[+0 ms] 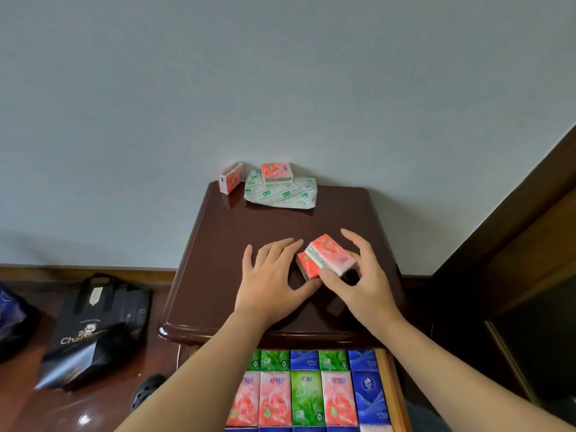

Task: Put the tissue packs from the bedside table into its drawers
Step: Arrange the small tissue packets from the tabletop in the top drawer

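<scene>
soft even daylight, faint shadows; glare spots on glossy brown wooden floor [84,416]; wide-angle bending at edges; slight motion blur, right hand [358,275].

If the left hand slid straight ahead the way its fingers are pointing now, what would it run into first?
The left hand lies flat on the bedside table, fingers aimed up and right. It would probably meet the lower pink tissue pack under the one the right hand grips; depth is hard to judge.

Dark wooden bedside table [218,244], white green-printed pack [282,193] and pink pack [230,178] at back, pink pack [307,266] near front
</scene>
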Tool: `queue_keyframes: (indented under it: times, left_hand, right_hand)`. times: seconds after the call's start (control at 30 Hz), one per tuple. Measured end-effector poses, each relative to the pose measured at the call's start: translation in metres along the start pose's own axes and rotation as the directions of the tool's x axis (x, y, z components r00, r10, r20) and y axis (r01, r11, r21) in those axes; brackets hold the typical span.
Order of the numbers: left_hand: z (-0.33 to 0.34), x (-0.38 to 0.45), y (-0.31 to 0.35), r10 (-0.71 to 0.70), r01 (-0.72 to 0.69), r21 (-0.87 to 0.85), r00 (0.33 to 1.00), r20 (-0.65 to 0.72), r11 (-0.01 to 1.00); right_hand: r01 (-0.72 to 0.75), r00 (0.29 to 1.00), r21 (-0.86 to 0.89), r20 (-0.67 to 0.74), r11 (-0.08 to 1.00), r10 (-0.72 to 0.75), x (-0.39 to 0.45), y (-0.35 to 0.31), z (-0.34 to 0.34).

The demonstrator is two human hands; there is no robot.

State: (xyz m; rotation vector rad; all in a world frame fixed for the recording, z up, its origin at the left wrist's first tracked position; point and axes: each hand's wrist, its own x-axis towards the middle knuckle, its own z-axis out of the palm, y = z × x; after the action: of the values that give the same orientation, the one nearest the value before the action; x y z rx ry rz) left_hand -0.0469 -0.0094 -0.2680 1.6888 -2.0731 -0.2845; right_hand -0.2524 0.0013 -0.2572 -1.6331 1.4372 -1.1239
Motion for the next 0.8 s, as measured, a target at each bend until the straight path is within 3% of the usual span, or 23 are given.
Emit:
queue_keyframes:
  times: [0.07,0.17,0.3,0.47,0.7,0.8]
  left_hand:
    - [0.001,0.0,0.001,0.003,-0.004,-0.023,1.0,-0.025,1.0]
    - [0.001,0.001,0.0,-0.07,0.053,-0.165,0.993,-0.1,0.985]
    - [-0.006,0.0,-0.003,-0.151,0.097,-0.4,0.983,-0.106,0.911]
    - [-0.009,-0.002,-0.009,-0.237,0.15,-0.624,0.97,-0.058,0.767]
    - [-0.011,-0.003,-0.012,-0.352,0.243,-0.716,0.936,-0.004,0.654]
    - [-0.013,-0.004,-0.01,-0.331,0.224,-0.724,0.944,-0.006,0.653]
  right_hand:
    - [-0.01,0.999,0.1,-0.034,0.995,0.014,0.003,0.002,0.0]
    - [-0.013,0.979,0.271,-0.191,0.963,0.067,0.008,0.006,0.002]
    - [-0.052,0.952,0.309,-0.272,0.95,0.141,0.013,0.009,0.0]
    - [-0.12,0.94,0.294,-0.273,0.948,0.204,0.016,0.011,0.001]
    - [-0.102,0.975,0.196,-0.175,0.975,0.137,0.018,0.006,0.006]
    - [-0.111,0.977,0.186,-0.162,0.976,0.141,0.017,0.003,0.007]
